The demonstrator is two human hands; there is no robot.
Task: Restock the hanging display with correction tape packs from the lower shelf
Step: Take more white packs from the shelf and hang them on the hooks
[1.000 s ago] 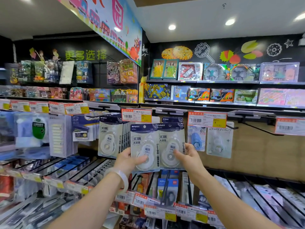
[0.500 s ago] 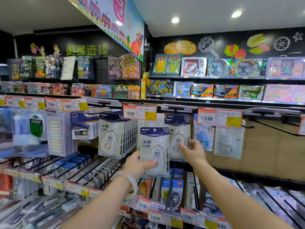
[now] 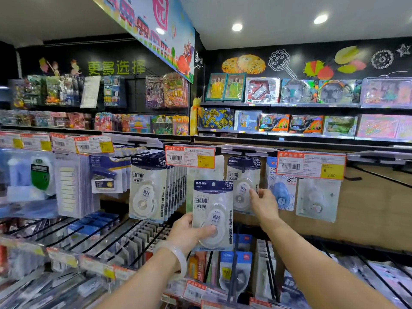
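Note:
My left hand [image 3: 189, 233] grips a correction tape pack [image 3: 211, 204] with a dark blue header and a white tape dispenser, held upright in front of the display. My right hand [image 3: 264, 205] pinches the lower right edge of a second, identical pack [image 3: 242, 175] that hangs on a hook under the price rail. To the left, a full row of the same packs [image 3: 149, 188] hangs on another hook. A white bangle sits on my left wrist.
Orange price tags [image 3: 190, 156] [image 3: 311, 165] hang over the hooks. Other tape packs [image 3: 282, 192] [image 3: 317, 197] hang to the right, and a bare hook [image 3: 379, 175] juts out at far right. Wire-divided lower shelves [image 3: 133, 237] hold stationery. Toy boxes fill the upper shelves.
My left hand has lowered its pack away from the hooks. The pack under my right hand has gone onto its hook, and the hand has slid to its right edge.

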